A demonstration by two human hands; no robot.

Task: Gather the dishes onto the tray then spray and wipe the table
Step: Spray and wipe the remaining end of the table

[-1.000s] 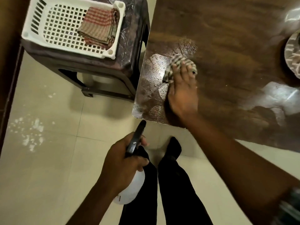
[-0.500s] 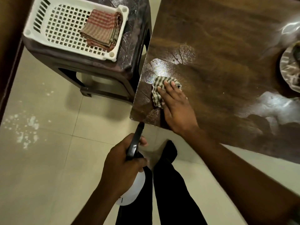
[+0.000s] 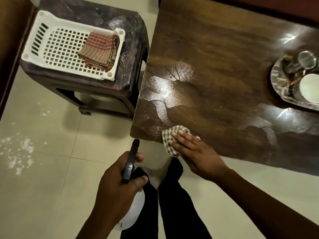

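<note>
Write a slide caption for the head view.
Right hand presses a checked cloth at the table edge while the left hand holds a spray bottle.

You have two hands in view, the left hand (image 3: 119,185) at 7 o'clock and the right hand (image 3: 195,152) at 5 o'clock, with one spray bottle (image 3: 133,213) and one dark-checked cloth (image 3: 170,135). That makes two cloths in all, counting the one folded red-checked cloth (image 3: 100,49) at 10 o'clock, where you also have one white basket (image 3: 39,40) and one dark stool (image 3: 131,31). You have one surface (image 3: 224,66) and, at 3 o'clock, one tray (image 3: 278,80) with one white bowl (image 3: 309,87) and one glass (image 3: 307,59); the rest on it is too blurred to count.
</note>
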